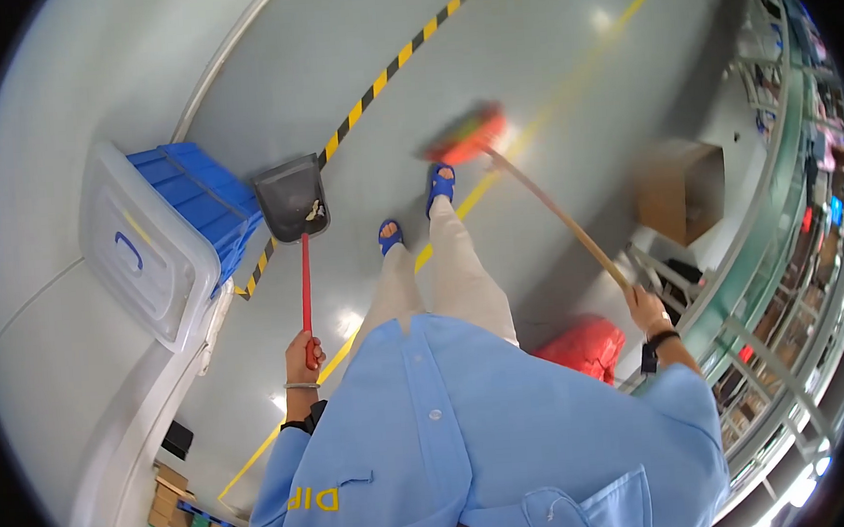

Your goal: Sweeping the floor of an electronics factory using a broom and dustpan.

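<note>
My left hand (304, 356) is wrapped round the red handle of a dustpan (287, 196). Its dark grey pan rests by the striped floor line, with a few pale scraps in it. In my right hand (648, 311) is the upper end of the wooden handle of a broom (564, 218). The red broom head (472, 137) is smeared by motion, just ahead of my feet in blue sandals. Whether its bristles touch the floor I cannot tell.
A blue storage bin (191, 195) with a pale lid stands by the left wall. At right are a cardboard box (680, 192), a red bag (587, 348) and a long green-edged workbench (733, 288) with metal legs. Cardboard boxes lie at lower left.
</note>
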Motion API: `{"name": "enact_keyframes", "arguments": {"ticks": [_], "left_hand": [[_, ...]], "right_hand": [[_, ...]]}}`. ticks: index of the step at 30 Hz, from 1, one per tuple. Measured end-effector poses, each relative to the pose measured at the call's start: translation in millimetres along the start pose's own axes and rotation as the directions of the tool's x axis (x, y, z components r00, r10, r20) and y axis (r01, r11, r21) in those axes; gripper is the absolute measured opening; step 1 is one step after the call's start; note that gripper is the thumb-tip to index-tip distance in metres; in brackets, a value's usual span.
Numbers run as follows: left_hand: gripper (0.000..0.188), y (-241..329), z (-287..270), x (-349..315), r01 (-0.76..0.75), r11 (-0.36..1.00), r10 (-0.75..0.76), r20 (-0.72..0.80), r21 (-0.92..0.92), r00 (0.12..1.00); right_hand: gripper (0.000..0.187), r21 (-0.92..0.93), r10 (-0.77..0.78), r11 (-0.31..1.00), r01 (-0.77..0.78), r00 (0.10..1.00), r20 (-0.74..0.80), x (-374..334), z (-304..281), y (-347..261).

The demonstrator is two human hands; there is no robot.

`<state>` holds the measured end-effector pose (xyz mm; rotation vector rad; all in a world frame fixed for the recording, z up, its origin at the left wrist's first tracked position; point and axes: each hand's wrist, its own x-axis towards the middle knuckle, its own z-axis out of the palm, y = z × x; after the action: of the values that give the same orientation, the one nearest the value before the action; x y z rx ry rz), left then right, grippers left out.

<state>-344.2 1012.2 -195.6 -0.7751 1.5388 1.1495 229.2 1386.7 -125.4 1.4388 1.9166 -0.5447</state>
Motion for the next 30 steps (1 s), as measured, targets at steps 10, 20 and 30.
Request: {"name": "enact_keyframes", "arguments": {"ticks": [10, 20, 30], "left_hand": [[0.013, -30, -86, -24, 0.082, 0.955, -0.088, 0.008, 0.285, 0.996], [0.015, -27, -92, -20, 0.102, 0.943, -0.085, -0.068, 0.316, 0.994], [0.015, 17, -34, 5, -0.119, 0.867, 0.086, 0.09, 0.484, 0.992]], "right_hand": [[0.029, 0.137, -0.315, 0.944, 0.301, 0.944, 0.096, 178, 54, -346], [0.036, 0.093, 0.03, 0.995, -0.046, 0.985, 0.169, 34, 119, -162], [0.05, 0.127, 0.472, 0.852, -0.508, 0.85, 0.233, -81, 60, -38]]}}
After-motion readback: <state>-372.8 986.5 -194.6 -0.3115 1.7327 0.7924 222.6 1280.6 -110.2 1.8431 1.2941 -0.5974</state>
